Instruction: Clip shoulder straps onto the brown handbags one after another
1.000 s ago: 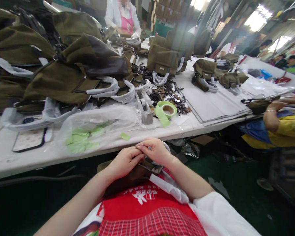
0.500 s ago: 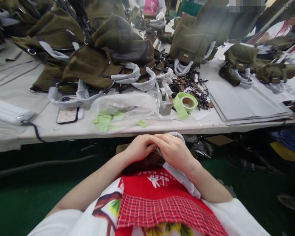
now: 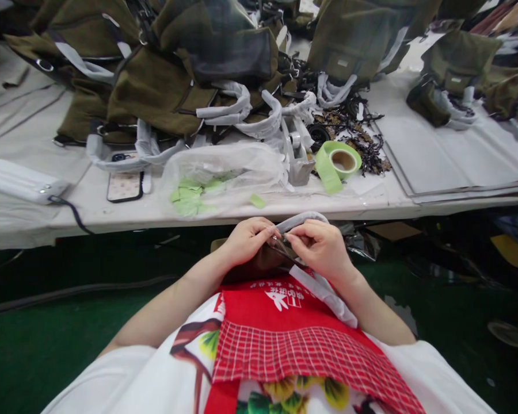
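Note:
An olive-brown bag (image 3: 259, 264) rests on my lap against the red apron, partly covered by my hands. My left hand (image 3: 250, 238) pinches the dark edge of its opening, close to a small shiny metal part. With thumb and fingers pressed together, my right hand (image 3: 322, 247) is at the same edge, just right of the left fingertips; what it pinches is too small to make out. One handle (image 3: 304, 218) in whitish wrapping arches behind my hands. Another wrapped handle (image 3: 326, 298) lies across the apron under my right wrist.
Along the table (image 3: 224, 217) lie a plastic bag (image 3: 237, 164) with green pieces, a green tape roll (image 3: 343, 161), a tape dispenser (image 3: 300, 158), a phone (image 3: 124, 185) and a white device (image 3: 21, 181). Olive bags (image 3: 155, 106) are heaped behind, beside dark cords (image 3: 362, 141).
My hands, overlapping before, have drawn apart, uncovering the bag's edge and the metal part. The view has tilted down, and the table things sit higher in the picture.

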A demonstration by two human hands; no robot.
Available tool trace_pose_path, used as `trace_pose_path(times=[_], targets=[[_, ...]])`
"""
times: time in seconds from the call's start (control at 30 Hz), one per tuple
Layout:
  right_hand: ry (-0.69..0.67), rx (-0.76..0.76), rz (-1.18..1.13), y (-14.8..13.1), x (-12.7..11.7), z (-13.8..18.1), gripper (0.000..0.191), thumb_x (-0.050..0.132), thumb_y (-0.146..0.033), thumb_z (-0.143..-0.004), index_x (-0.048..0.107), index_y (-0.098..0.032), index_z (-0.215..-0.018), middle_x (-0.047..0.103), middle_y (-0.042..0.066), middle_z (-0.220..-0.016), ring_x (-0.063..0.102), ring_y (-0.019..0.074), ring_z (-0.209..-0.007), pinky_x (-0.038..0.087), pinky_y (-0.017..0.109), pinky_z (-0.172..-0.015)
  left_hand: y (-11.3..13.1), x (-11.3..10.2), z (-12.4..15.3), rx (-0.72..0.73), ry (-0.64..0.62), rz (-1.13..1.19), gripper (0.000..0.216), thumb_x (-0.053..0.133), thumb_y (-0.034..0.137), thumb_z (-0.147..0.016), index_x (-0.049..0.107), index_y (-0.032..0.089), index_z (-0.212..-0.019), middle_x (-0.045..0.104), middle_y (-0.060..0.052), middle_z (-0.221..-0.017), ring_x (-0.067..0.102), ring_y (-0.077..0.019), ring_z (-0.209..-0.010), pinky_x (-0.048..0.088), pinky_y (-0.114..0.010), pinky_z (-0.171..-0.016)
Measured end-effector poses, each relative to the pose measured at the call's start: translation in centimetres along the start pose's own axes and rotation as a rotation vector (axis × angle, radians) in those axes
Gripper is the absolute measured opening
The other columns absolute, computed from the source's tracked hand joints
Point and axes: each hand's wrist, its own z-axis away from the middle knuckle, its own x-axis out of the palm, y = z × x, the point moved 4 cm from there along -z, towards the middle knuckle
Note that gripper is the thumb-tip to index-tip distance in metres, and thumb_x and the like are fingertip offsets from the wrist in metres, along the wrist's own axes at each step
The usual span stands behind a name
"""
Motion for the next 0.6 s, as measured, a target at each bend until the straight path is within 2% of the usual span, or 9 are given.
trace_pose_path(times=[0.1, 0.3, 0.6], targets=[[-0.045, 0.020, -0.009, -0.1, 0.1, -0.1, 0.017, 0.063, -0.022, -0.081, 0.067, -0.022, -0.064, 0.054, -0.002, -0.054, 0.049, 0.0128, -0.051, 0.036, 0.029, -0.054, 0.1, -0.1, -0.1, 0.001, -0.005, -0.035, 0.034, 0.048, 0.034, -0.094, 0.075, 0.017, -0.079, 0.073, -0.006, -0.087, 0.066, -0.0164, -0.082, 0.051, -0.027, -0.079], [0.047, 0.076, -0.088, 0.6, -0.9, 0.2, 0.017, 0.064, -0.024, -0.080, 0.064, -0.022, -0.063, 0.049, -0.003, -0.051, 0.044, 0.0127, -0.048, 0.034, 0.028, -0.049, -0.1, -0.4, -0.2, -0.022, 0.004, -0.060, 0.033, 0.049, 0.033, -0.093, 0.075, 0.017, -0.081, 0.073, -0.005, -0.085, 0.066, -0.0159, -0.079, 0.050, -0.026, -0.077], [0.034, 0.091, -0.056, 1.2, -0.7, 0.2, 0.016, 0.064, -0.021, -0.078, 0.064, -0.021, -0.062, 0.049, -0.004, -0.051, 0.044, 0.0115, -0.048, 0.035, 0.027, -0.051, -0.1, -0.4, -0.4, -0.022, 0.017, -0.034, 0.034, 0.050, 0.033, -0.093, 0.075, 0.016, -0.077, 0.072, -0.005, -0.081, 0.065, -0.0153, -0.075, 0.049, -0.025, -0.073]])
